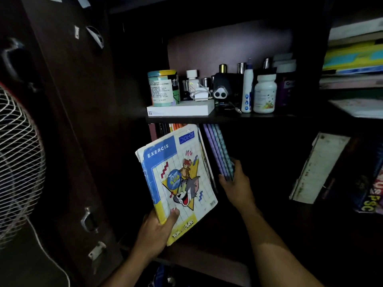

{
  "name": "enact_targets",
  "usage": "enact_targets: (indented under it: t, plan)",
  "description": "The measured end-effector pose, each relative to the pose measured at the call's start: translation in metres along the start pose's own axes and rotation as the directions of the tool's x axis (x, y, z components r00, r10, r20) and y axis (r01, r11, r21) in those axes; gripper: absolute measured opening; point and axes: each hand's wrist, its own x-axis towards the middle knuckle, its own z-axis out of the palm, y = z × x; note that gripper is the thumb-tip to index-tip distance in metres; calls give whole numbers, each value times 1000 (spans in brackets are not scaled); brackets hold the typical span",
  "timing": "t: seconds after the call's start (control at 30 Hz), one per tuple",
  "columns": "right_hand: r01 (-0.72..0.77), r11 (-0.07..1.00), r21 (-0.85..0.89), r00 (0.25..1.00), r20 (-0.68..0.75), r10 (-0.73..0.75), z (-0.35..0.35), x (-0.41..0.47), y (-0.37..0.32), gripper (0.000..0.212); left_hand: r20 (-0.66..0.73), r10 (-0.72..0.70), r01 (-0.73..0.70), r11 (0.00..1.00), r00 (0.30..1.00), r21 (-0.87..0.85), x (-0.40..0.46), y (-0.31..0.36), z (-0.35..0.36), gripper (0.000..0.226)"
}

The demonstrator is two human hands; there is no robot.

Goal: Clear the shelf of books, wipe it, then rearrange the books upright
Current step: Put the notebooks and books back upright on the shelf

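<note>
The exercise book [178,183] in your left hand [155,230] has a glossy paper cover, creased and worn at its edges. Your right hand [236,183] holds thin notebooks [219,150] with smooth matt covers. The shelf board [228,119] above looks like dark matt wood. A white bottle [264,94] on it is smooth, shiny plastic.

An exercise book [178,183] shows "EXERCIS" in white on a blue band, the last letter hidden. A blue box at its top right reads "DOMS". A round blue badge says "Tom and Jerry", and "TOM and JERRY" runs along its yellow bottom corner. At far right, a dark book [371,195] shows large yellow letters "PSC". Labels on the tin [162,88] and bottles above are too small to read.
</note>
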Motion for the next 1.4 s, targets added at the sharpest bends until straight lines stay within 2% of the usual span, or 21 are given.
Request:
enact_targets:
  t: [0.07, 0.13, 0.2, 0.37, 0.43, 0.5, 0.63, 0.73, 0.83, 1.0, 1.13, 1.23, 1.3, 1.4]
  plan:
    - [-64, 998, -19, 990, -130, 61, -6, 0, -1, 74, 6, 20, -20, 1000, 1000, 16, -5, 2, 4, 13]
    - [-160, 987, -4, 960, -232, 155, -10, 2, -2, 83, 15, 26, -26, 1000, 1000, 12, -8, 3, 11, 11]
    - [-199, 978, 63, 938, -277, 209, -12, 5, 0, 83, 11, 5, -4, 1000, 1000, -17, -11, 4, 19, 11]
    - [-187, 936, 297, 891, -349, 289, -19, 13, 2, 45, -61, -69, 65, 995, 996, -69, -6, 28, 51, 14]
    - [-192, 917, 351, 880, -351, 318, -19, 13, 3, 41, -115, -40, 34, 998, 993, -52, 0, 38, 69, 17]
    - [-196, 911, 362, 872, -361, 330, -17, 14, 4, 40, -170, 36, -42, 999, 985, -28, 9, 43, 89, 35]
    - [-166, 930, 327, 881, -374, 289, -15, 15, 5, 46, -118, 172, -155, 978, 978, 143, 35, 58, 124, 55]
    - [-153, 945, 289, 915, -321, 247, -15, 12, 4, 50, -10, 306, -294, 923, 952, 249, 52, 68, 132, 76]
    - [-141, 950, 279, 929, -294, 225, -11, 12, 2, 51, 2, 356, -337, 881, 934, 331, 60, 62, 124, 74]
    - [-107, 969, 221, 943, -287, 169, -5, 10, -1, 48, -99, 463, -468, 883, 881, -31, 55, 41, 117, 51]
    - [-35, 987, 159, 944, -320, 85, -4, 5, -2, 46, -152, 459, -472, 879, 875, -62, 67, 34, 120, 45]
    - [-27, 982, 189, 945, -316, 87, -4, 3, -1, 43, -231, 377, -400, 914, 897, -64, 83, 32, 122, 36]
    - [-16, 985, 174, 958, -280, 65, -1, 5, 2, 47, -256, 303, -337, 936, 918, -101, 98, 36, 124, 31]
    - [51, 996, 73, 987, -159, -39, 4, 8, 9, 59, -362, 244, -278, 959, 900, -45, 112, 41, 125, 40]
